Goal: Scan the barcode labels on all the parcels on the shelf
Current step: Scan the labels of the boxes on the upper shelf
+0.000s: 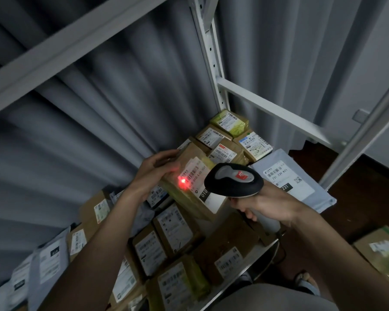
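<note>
My right hand (268, 206) grips the handle of a black and grey barcode scanner (234, 179), whose head points left. Its red light spot (182, 181) falls on the white barcode label (194, 173) of a brown cardboard parcel (190, 196) that is tilted up off the pile. My left hand (154, 170) holds that parcel at its far left edge, fingers curled over the top. Several more labelled cardboard parcels (174, 230) lie on the shelf below and behind, and a grey mailer bag (294, 178) with a label lies to the right.
A white metal shelf upright (211, 55) and crossbars (272, 110) frame the shelf, with a grey curtain (99, 108) behind. Grey mailer bags (47, 263) lie at the lower left. Another cardboard box (384, 250) sits on the dark floor at the right.
</note>
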